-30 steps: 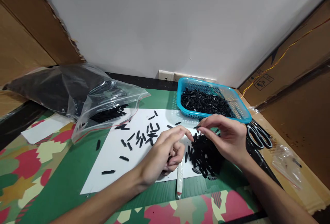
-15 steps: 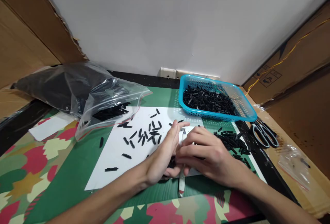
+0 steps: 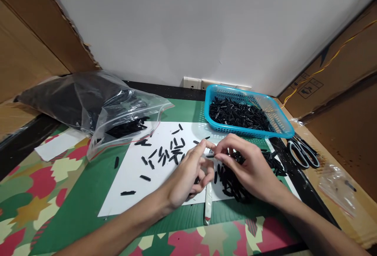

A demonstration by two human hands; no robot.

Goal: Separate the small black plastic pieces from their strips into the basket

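1. At centre of the white sheet (image 3: 134,193), L hand (image 3: 188,177) and R hand (image 3: 250,169) meet fingertip to fingertip over a small black piece (image 3: 210,155).
2. R hand: thumb and forefinger pinched shut on that black piece; other fingers curled loosely above the black heap (image 3: 232,183).
3. L hand: forefinger stretched to the same piece, touching its L end; thumb tucked under, remaining fingers folded. Can't tell if L hand truly grips it or only steadies it.
4. Heap lies just under and at 6 o'clock of the R hand, partly on the sheet.
5. Scattered black pieces (image 3: 165,154) lie at 10 o'clock of the L hand, well spread on the sheet.
6. Blue basket (image 3: 279,128) at 1 o'clock of the hands, filled w/ more black pieces.
7. Scissors (image 3: 303,152) at 3 o'clock, beside the basket's near corner.
8. Clear bag (image 3: 118,110) at 10 o'clock, dark contents spilling at its mouth.
9. White strip (image 3: 208,203) lies at 6 o'clock, just below the L hand.
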